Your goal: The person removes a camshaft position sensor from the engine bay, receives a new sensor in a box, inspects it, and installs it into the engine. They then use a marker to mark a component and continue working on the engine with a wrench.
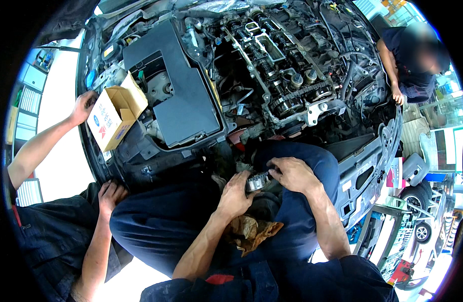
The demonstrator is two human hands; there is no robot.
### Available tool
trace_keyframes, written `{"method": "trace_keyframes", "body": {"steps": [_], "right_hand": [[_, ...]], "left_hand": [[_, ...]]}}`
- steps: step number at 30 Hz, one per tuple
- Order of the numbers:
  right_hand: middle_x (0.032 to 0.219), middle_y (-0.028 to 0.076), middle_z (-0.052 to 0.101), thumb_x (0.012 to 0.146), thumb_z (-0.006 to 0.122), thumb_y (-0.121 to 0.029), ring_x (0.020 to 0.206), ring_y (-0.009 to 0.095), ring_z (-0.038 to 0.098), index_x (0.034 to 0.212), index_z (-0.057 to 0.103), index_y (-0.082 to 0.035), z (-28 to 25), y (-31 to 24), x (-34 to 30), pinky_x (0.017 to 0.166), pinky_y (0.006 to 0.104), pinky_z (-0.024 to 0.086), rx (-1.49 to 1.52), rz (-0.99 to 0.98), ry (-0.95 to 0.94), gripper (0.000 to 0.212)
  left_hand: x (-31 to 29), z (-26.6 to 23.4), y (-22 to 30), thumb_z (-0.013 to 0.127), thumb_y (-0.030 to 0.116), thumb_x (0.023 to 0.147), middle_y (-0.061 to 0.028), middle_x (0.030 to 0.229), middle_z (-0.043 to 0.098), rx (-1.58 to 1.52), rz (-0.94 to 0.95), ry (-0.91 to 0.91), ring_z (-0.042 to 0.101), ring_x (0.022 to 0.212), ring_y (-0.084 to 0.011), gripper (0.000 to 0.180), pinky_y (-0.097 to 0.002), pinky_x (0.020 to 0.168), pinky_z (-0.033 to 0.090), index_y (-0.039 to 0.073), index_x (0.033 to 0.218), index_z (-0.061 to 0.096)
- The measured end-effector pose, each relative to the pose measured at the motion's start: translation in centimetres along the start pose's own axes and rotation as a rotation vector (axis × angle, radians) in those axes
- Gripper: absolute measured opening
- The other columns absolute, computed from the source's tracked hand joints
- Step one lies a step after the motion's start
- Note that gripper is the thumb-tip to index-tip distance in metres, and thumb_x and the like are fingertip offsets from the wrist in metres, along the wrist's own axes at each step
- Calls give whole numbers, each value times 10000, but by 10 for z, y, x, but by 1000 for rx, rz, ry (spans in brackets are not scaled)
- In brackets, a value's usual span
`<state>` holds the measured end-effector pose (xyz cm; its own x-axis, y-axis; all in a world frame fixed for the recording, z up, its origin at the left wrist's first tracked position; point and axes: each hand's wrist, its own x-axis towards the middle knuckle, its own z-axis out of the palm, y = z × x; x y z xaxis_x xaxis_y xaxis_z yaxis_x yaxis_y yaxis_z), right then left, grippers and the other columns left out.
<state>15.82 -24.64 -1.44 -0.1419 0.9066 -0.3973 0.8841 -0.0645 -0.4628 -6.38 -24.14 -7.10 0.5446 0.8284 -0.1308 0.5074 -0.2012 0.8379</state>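
Note:
Between my knees I hold a small round metal part [257, 182] with a toothed-looking rim, perhaps a gear; its exact kind does not show. My left hand [235, 194] is closed round its left side. The fingers of my right hand [294, 174] are bent against its right edge. Crumpled brown paper [251, 232] lies just below my hands, in my lap. Ahead of me is the opened engine [272, 65], its camshafts and chain sprockets bare inside the metal frame.
A black plastic cover [183, 110] lies left of the engine, beside an open cardboard box [110, 118]. A co-worker's hands [110, 196] are at the left edge of the bay. Another person [410, 65] leans at the right. A tool cart [387, 236] stands lower right.

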Motion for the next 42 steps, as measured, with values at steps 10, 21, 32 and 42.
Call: {"method": "trace_keyframes", "body": {"steps": [10, 21, 32, 42], "right_hand": [[1021, 206, 703, 970, 584, -289, 1030, 399, 648, 1140, 663, -31, 5, 6, 1, 905, 489, 509, -1, -32, 26, 319], [1019, 206, 703, 968, 590, -284, 1031, 404, 646, 1134, 658, -17, 3, 5, -1, 905, 494, 505, 22, -31, 40, 322], [982, 164, 710, 942, 629, -250, 980, 372, 658, 1139, 670, -41, 5, 5, 0, 872, 465, 514, 1, -48, 67, 291], [1002, 200, 700, 964, 586, -302, 1030, 400, 640, 1150, 650, -44, 5, 6, -2, 904, 497, 498, 27, -27, 57, 324]], "left_hand": [[0, -1, 1, 779, 98, 790, -247, 1147, 628, -51, 20, -7, 588, 1109, -442, 467, -487, 956, 479, -31, 1190, 575], [0, -2, 3, 799, 102, 785, -252, 1176, 638, -15, 4, -8, 616, 1123, -433, 498, -473, 967, 494, -42, 1207, 579], [-1, -3, 3, 787, 109, 795, -265, 1200, 623, -19, -7, -10, 586, 1153, -436, 515, -477, 999, 469, -52, 1235, 572], [2, -5, 8, 803, 95, 787, -237, 1200, 645, -38, -12, -24, 618, 1146, -414, 513, -459, 987, 489, -33, 1231, 580]]}}
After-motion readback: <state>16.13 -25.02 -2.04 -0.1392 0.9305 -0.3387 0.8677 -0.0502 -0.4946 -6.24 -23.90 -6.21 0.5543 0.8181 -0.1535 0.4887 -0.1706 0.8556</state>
